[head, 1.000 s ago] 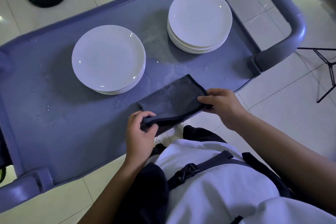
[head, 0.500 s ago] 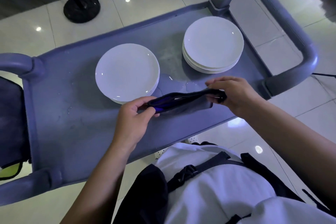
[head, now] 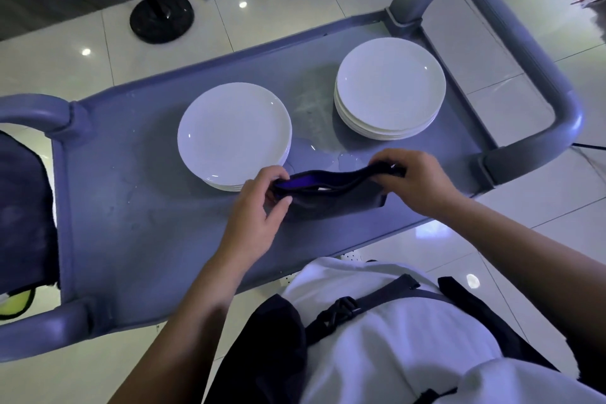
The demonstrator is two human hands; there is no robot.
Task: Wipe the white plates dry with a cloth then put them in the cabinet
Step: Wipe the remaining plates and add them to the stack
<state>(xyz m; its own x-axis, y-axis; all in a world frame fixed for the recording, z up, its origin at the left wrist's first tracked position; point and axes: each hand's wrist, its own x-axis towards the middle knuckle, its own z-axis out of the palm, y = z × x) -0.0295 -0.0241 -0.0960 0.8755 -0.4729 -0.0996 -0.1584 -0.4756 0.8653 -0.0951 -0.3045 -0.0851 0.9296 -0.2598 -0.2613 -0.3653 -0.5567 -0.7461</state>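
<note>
Both hands, left hand (head: 259,207) and right hand (head: 416,180), pinch the dark cloth (head: 331,195) taut near the plates (head: 234,136); folding it flat should aid wiping

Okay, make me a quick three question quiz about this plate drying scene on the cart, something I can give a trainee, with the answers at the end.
1. True or false: both hands grip the dark cloth.
2. How many stacks of white plates stand on the grey cart?
3. Which stack lies nearer the left hand: A, the left stack, or B, the right stack?

Key
1. True: the left hand holds one end and the right hand the other, with the cloth stretched between them.
2. Two.
3. A.
</note>
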